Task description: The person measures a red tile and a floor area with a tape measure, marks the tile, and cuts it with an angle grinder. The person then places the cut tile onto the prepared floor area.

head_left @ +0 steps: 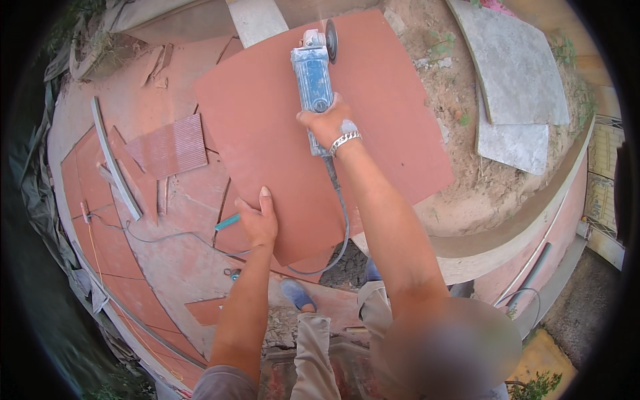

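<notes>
A large reddish-brown tile (pixel 380 127) lies tilted across the middle. My right hand (pixel 329 122) is closed around the body of a dusty blue and grey angle grinder (pixel 312 77) above it. The grinder's dark cutting disc (pixel 331 41) stands on edge near the tile's far side, with a faint streak of dust or sparks beyond it. At the tile's near left edge, my left hand (pixel 257 219) is closed with its thumb up over the tile. A teal stick (pixel 227 222) pokes out of its fist; some fingers are hidden. A grey cord (pixel 346 227) trails from the grinder toward me.
Left lie a ribbed tile piece (pixel 175 147), a metal strip (pixel 115 160) and an orange cord (pixel 100 267) on tiled ground. Grey slabs (pixel 523 67) rest on soil at right, inside a curved concrete edge (pixel 480 257). My blue shoe (pixel 297 294) stands below. A blurred patch covers the lower right.
</notes>
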Motion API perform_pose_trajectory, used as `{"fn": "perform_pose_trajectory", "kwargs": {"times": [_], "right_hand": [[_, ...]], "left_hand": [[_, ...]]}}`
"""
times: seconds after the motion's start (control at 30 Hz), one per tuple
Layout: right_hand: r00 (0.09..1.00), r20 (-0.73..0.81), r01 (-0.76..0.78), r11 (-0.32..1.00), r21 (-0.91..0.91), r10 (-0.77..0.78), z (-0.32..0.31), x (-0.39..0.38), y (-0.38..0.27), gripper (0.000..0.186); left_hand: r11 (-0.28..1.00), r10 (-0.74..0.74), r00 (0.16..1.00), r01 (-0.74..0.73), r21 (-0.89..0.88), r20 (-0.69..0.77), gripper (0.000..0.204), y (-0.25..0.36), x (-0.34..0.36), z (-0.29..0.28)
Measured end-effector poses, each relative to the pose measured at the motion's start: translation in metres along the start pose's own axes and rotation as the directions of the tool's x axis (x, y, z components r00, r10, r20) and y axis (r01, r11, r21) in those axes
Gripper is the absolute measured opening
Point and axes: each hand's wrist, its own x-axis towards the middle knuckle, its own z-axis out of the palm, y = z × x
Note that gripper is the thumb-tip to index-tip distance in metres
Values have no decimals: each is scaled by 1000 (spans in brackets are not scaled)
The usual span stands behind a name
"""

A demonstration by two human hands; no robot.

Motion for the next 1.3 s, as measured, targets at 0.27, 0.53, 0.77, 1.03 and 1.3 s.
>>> {"fn": "perform_pose_trajectory", "kwargs": {"times": [0.27,0.53,0.77,1.03,1.3], "right_hand": [[1000,4,3,1000,-20,-3,-2,-9,5,67],[1000,12,10,996,-94,-9,-8,-16,12,65],[999,15,47,998,-49,-46,-11,-22,22,64],[1000,13,18,996,-87,-17,-16,-27,27,65],[999,27,29,990,-137,-26,-20,-31,36,71]], "left_hand": [[1000,-16,999,16,-4,34,65,-6,2,0],[1000,-3,1000,3,-3,29,67,-8,2,0],[1000,23,999,-23,-11,45,65,-4,3,-5],[997,39,998,-41,66,42,62,-6,4,-6],[998,15,998,-19,54,65,60,-9,5,-7]]}}
